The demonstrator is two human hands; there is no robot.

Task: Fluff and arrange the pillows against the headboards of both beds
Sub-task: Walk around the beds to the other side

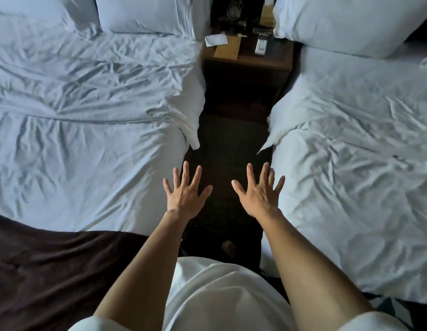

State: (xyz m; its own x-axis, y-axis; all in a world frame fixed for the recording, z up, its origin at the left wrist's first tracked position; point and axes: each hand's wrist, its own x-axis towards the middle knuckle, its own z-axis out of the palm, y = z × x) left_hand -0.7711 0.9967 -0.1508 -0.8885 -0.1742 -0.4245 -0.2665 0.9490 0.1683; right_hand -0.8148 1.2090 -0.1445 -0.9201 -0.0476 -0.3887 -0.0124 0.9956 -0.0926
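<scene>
Both hands [187, 191] [260, 191] spread, empty; pillows [145, 14] well ahead

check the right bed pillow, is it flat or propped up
Flat, as far as the view shows. The right bed's pillow lies skewed on the sheet, one corner overhanging the nightstand. No headboard is in view.

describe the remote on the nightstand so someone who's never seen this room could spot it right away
Find the dark wooden nightstand standing between the two white beds. Along its right side, just below the right bed's pillow, lies the remote. It is a slim, pale upright bar, unlike the flat white paper slip and the dark telephone to its left.
</scene>
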